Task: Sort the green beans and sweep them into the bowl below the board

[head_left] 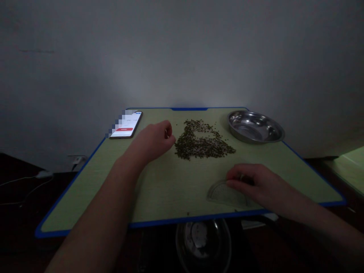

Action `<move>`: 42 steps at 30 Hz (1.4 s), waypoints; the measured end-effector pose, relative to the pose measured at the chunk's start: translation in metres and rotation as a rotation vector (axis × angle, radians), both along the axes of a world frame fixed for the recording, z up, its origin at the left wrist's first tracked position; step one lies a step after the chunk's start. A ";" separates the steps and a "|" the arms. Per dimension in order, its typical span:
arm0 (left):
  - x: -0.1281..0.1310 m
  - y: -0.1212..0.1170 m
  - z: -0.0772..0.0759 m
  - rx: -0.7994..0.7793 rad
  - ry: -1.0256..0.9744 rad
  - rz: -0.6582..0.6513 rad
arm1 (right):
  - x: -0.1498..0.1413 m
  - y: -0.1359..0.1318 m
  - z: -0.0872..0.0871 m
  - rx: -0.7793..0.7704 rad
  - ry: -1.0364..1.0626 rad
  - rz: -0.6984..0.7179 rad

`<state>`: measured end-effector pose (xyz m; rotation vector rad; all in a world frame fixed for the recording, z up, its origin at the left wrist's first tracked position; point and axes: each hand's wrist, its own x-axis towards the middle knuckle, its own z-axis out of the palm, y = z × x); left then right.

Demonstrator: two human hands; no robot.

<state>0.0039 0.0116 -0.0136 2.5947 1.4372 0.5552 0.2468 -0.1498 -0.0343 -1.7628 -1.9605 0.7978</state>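
Observation:
A pile of small dark green grains lies spread on a pale green table with a blue rim. My left hand rests just left of the pile, fingers curled in a loose pinch at its edge. My right hand lies near the table's front edge, fingers closed on a clear half-round plastic protractor that lies flat on the table.
An empty steel bowl stands at the table's back right. A lit phone lies at the back left. Below the front edge sits another steel bowl. Cables trail on the dark floor at left. A grey wall stands behind.

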 end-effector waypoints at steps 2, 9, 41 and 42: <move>0.000 0.000 0.000 -0.009 0.001 0.001 | -0.004 0.000 0.000 -0.029 0.001 0.037; 0.001 -0.003 0.003 -0.017 0.006 -0.010 | -0.016 0.001 0.003 -0.058 0.028 0.070; 0.001 -0.006 0.001 -0.018 0.015 -0.020 | -0.048 0.028 0.001 -0.113 0.115 0.227; 0.001 -0.006 0.001 -0.016 0.014 -0.020 | -0.047 0.028 0.000 -0.117 0.115 0.224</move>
